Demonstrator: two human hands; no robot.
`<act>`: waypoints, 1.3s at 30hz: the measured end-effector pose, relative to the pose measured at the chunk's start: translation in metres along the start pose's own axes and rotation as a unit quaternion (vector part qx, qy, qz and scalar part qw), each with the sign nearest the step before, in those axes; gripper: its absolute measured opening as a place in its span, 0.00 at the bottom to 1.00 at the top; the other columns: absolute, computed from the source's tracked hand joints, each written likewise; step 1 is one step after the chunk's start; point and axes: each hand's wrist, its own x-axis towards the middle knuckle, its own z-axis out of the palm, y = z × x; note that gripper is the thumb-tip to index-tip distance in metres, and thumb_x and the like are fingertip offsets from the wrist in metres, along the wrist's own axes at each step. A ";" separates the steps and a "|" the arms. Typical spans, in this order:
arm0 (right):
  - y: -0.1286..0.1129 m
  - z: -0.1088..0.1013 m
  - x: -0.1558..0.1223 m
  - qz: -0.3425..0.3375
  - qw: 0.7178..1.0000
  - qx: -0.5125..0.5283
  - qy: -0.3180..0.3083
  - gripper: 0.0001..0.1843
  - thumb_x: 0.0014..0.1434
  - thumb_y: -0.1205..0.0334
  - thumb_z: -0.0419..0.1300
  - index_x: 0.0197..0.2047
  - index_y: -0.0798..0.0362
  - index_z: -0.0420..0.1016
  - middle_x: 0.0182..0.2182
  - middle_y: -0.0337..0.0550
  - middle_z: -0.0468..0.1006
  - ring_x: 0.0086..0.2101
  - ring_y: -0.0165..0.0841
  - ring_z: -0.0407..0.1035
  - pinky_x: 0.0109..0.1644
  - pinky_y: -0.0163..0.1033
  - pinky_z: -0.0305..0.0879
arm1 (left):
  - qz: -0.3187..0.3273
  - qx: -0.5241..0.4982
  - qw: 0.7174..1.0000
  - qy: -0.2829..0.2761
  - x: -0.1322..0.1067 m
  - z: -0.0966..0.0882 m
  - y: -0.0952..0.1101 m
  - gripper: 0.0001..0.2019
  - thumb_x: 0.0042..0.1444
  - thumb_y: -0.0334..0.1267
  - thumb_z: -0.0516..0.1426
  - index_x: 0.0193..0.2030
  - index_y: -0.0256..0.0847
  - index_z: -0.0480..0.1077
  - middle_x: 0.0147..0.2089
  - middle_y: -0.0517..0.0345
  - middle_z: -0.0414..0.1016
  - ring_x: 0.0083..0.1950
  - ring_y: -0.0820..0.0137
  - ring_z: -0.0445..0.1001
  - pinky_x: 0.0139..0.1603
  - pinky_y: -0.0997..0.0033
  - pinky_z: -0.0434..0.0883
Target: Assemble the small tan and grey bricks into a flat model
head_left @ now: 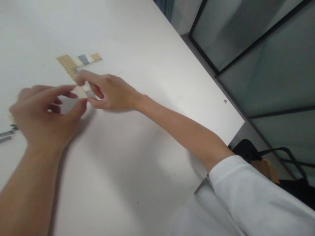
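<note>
A flat assembly of studded toy building plates (65, 62) lies on the white table, with tan, white and grey sections. Its near end, a white and grey part (80, 92), shows between my two hands. My left hand (46, 108) comes from the lower left, thumb and fingers closed around the white edge of that part. From the right, my right hand (113, 91) pinches the same end, its index finger on top and its thumb near my left thumb. The fingers partly hide the held end.
More small grey and black pieces (7, 135) lie at the left edge, partly behind my left hand. A small dark mark (224, 101) is on the table (137, 147) near its right edge. Beyond stand framed glass panels (278, 72), with a black bag (246, 149) below.
</note>
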 end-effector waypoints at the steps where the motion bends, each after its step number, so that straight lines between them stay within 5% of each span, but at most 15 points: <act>1: 0.002 0.000 0.000 -0.005 1.000 0.008 0.009 0.14 0.61 0.62 0.55 0.49 0.51 0.59 0.28 0.28 0.66 0.31 0.26 0.64 0.39 0.34 0.56 | 0.031 0.014 0.999 0.014 0.000 0.000 0.002 0.19 0.47 0.40 0.67 0.49 0.46 0.79 0.38 0.58 0.76 0.32 0.71 0.62 0.49 0.65 0.65; 4: 0.005 0.002 0.000 -0.033 0.999 0.030 0.028 0.15 0.59 0.66 0.55 0.50 0.55 0.60 0.28 0.30 0.65 0.30 0.26 0.62 0.38 0.34 0.57 | 0.074 0.029 0.997 0.023 0.001 0.000 0.001 0.17 0.52 0.43 0.65 0.49 0.45 0.79 0.39 0.58 0.79 0.30 0.72 0.62 0.42 0.68 0.66; 11: 0.005 0.000 -0.006 -0.065 0.996 0.058 0.010 0.15 0.63 0.66 0.53 0.53 0.55 0.62 0.33 0.35 0.70 0.31 0.26 0.61 0.38 0.33 0.58 | 0.058 0.025 0.998 0.010 -0.001 -0.007 0.003 0.15 0.52 0.47 0.67 0.45 0.44 0.79 0.37 0.60 0.79 0.31 0.71 0.64 0.31 0.70 0.62; 25: 0.004 -0.005 -0.005 -0.057 0.987 0.148 0.013 0.14 0.59 0.66 0.58 0.49 0.55 0.65 0.31 0.33 0.71 0.24 0.22 0.53 0.30 0.30 0.53 | 0.048 -0.003 0.999 -0.025 -0.004 -0.012 0.008 0.13 0.54 0.42 0.64 0.47 0.47 0.77 0.38 0.55 0.78 0.35 0.66 0.67 0.35 0.66 0.64; 39: 0.003 -0.005 -0.004 -0.028 0.987 0.147 0.053 0.15 0.57 0.55 0.65 0.43 0.55 0.70 0.30 0.35 0.73 0.24 0.24 0.57 0.29 0.32 0.55 | 0.047 -0.051 0.996 -0.049 -0.006 -0.016 0.013 0.14 0.57 0.37 0.60 0.50 0.46 0.79 0.38 0.53 0.78 0.36 0.66 0.70 0.36 0.66 0.69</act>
